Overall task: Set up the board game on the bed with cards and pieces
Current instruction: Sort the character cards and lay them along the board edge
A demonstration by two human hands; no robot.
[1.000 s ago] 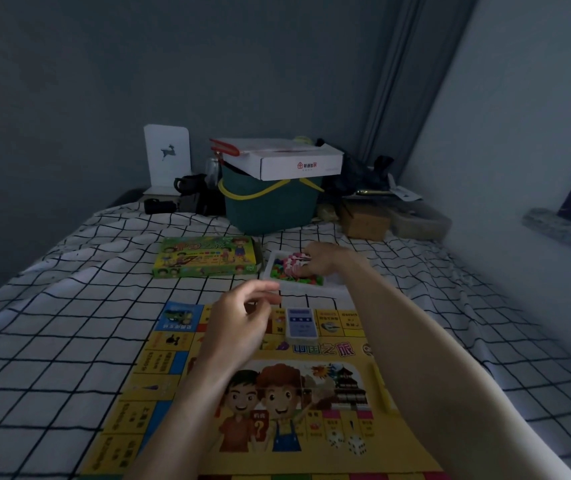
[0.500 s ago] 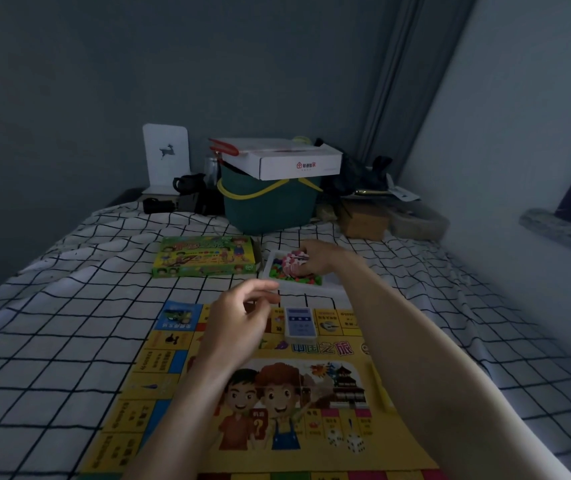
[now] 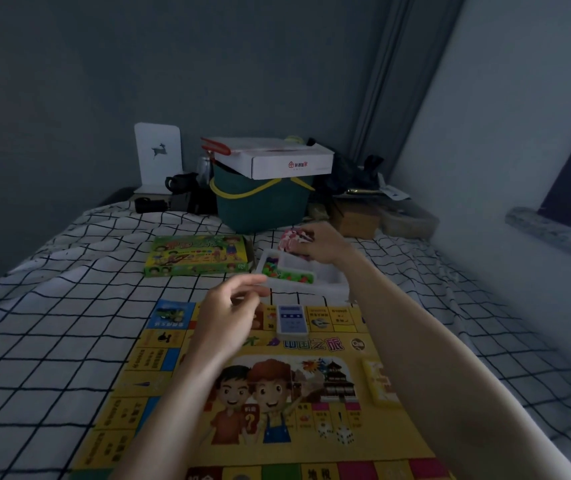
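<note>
A yellow game board [image 3: 180, 403] lies flat on the checked bed. A blue card deck [image 3: 290, 318] rests on its far edge, a yellow card stack [image 3: 377, 382] on its right side, two white dice [image 3: 336, 433] near the front. Beyond the board stands a white tray [image 3: 332, 277] holding several small coloured pieces [image 3: 289, 273]. My right hand [image 3: 322, 244] holds a pink-and-white bundle [image 3: 289, 240] just above the tray's far side. My left hand [image 3: 228, 317] hovers over the board's far edge, fingers loosely curled, thumb and forefinger near each other, nothing visible in them.
The green game box [image 3: 195, 255] lies left of the tray. At the bed's head stand a dark green basket [image 3: 260, 206] with a white carton [image 3: 277, 157] on top, a white stand [image 3: 157, 157], dark gear and a brown box [image 3: 355, 220]. A wall runs along the right.
My right hand has lifted the pink-and-white bundle up out of the tray. The left hand has stayed almost still above the board.
</note>
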